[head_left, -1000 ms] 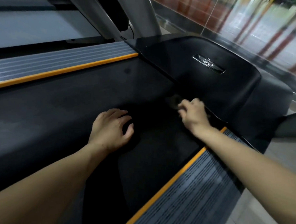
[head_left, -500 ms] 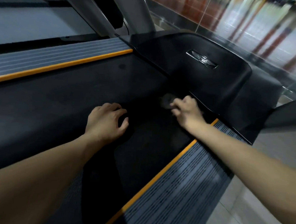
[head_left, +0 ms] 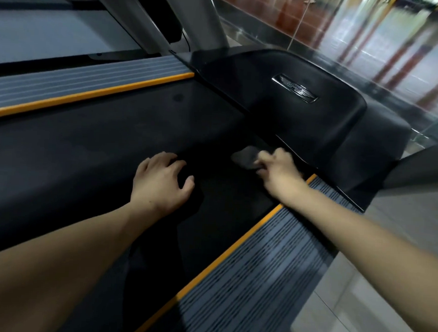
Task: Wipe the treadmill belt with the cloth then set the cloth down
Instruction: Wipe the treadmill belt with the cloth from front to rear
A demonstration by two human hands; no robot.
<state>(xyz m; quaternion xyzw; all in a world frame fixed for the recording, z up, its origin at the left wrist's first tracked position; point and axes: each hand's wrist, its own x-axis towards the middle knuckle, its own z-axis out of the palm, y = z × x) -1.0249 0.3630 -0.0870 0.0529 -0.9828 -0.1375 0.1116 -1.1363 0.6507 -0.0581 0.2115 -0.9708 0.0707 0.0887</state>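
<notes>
A wide, flat black treadmill belt (head_left: 91, 164) fills the middle of the view. The small dark grey cloth (head_left: 245, 155) lies on the belt, at the belt's far end, just in front of the big shiny black plastic motor cover (head_left: 279, 113). The cloth is a bit blurry, so its folds are hard to see.

The right hand (head_left: 279, 173) is on the cloth. Its fingers (head_left: 262, 159) are curled and pinch the near edge of the cloth, with the cloth sticking out past the fingertips toward the middle of the belt. This hand is close to the motor cover.

The left hand (head_left: 161, 180) rests on the belt with its palm down, beside the cloth but not touching it. Its fingers are bent a little and spread, and the thumb points toward the cloth. It holds nothing.

A grey ribbed side rail with an orange edge strip (head_left: 252, 282) runs along the belt on the right-hand side, under the right arm. Another grey ribbed side rail with an orange edge strip (head_left: 90, 80) runs along the other side of the belt. A small silver badge with wings (head_left: 295, 88) sits on top of the motor cover. Two grey metal posts (head_left: 195, 20) rise up behind the motor cover. A shiny tiled floor (head_left: 396, 48) lies past the motor cover.
</notes>
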